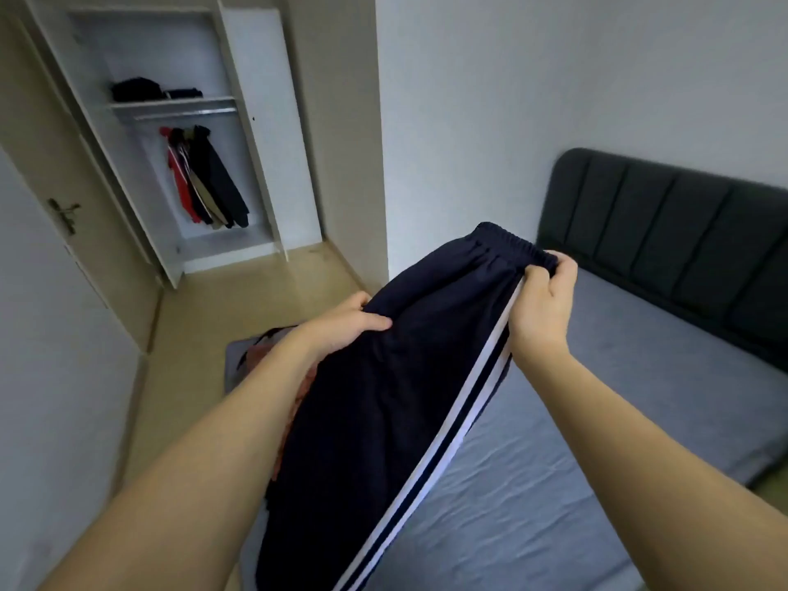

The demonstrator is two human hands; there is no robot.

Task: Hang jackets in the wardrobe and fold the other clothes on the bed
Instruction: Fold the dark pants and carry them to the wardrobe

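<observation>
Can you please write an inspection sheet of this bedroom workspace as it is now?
Surface: grey bed sheet, wrinkled, bare toward the headboard.
Job's things: navy track pants with white side stripes, held above the bed; jackets hanging on the rail of the open wardrobe.
Clutter: reddish clothes at the bed's corner, mostly hidden; dark folded clothes on the wardrobe shelf.
Grips: left hand grips the pants' edge; right hand pinches the elastic waistband.
Cables: nothing seen.
Surroundings: dark padded headboard, white walls, door with handle, wood floor.
</observation>
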